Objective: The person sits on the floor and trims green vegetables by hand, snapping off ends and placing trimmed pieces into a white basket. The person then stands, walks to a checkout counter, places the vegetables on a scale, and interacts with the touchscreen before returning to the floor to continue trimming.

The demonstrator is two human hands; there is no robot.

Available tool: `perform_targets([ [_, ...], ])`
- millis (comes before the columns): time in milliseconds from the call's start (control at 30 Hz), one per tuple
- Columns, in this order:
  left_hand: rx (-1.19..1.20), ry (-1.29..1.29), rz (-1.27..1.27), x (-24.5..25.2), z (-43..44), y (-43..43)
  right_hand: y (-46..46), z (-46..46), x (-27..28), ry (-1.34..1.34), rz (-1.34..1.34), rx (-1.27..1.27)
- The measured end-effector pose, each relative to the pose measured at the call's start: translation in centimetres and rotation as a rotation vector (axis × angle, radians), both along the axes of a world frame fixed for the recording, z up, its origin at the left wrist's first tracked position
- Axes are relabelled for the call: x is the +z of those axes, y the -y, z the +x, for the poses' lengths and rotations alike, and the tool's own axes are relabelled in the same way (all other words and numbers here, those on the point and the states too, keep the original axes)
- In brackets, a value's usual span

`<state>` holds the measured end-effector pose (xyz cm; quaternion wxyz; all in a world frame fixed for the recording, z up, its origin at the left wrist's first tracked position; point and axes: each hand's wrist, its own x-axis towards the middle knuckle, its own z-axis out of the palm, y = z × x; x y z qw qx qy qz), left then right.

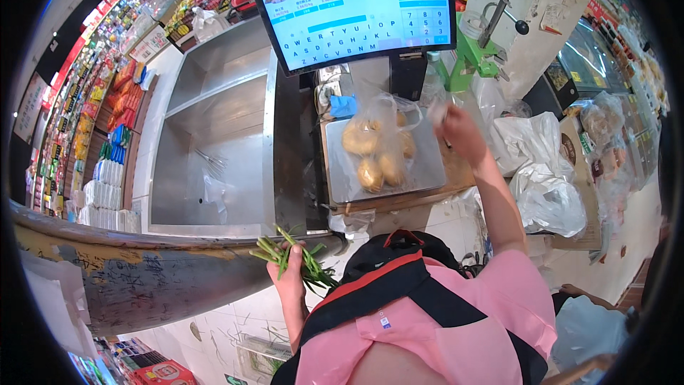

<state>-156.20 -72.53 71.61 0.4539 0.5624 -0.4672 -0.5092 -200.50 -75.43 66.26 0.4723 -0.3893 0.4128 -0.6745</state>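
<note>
My left hand (290, 272) grips a bunch of cut green stems (272, 251), held low at the left in front of my body. A clear plastic bag of potatoes (380, 152) rests on the metal plate of a weighing scale (427, 182), its handles standing up loosely. To the right of the bag, my right hand (460, 129) is raised with its fingers drawn together. At those fingertips is a small whitish piece (438, 112), too blurred to name surely. Behind the scale stands a lit touchscreen (352, 10) with a keyboard, a number pad and produce pictures.
A green bag-sealing stand (470, 64) with a metal post rises behind my right hand. White plastic bags (539, 166) lie at the right. Left of the scale is a stainless-steel bin (224, 133), with stocked shelves beyond. Another person (588, 331) is at the lower right.
</note>
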Motion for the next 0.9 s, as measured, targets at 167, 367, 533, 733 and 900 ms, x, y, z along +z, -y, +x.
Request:
perform_targets([
  [167, -0.135, 0.032, 0.095, 0.5, -1.8, 1.2, -3.8, 7.4, -2.8, -0.608, 0.381, 0.438],
  [367, -0.258, 0.000, -0.060, 0.2, -2.8, 1.5, -0.4, 9.5, -9.3, -0.937, 0.543, -0.008],
  [533, -0.168, -0.014, -0.028, -0.2, -1.6, 0.8, -0.9, 8.0, -8.0, -1.194, 0.594, -0.235],
  [733, 0.022, -0.011, 0.109, -0.1, 1.2, -0.4, 0.2, 6.5, -5.8, -0.741, 0.258, -0.231],
  [900, -0.013, -0.102, 0.033, -0.1, 1.4, -0.5, 3.8, 9.5, -2.6, -0.365, 0.066, -0.381],
])
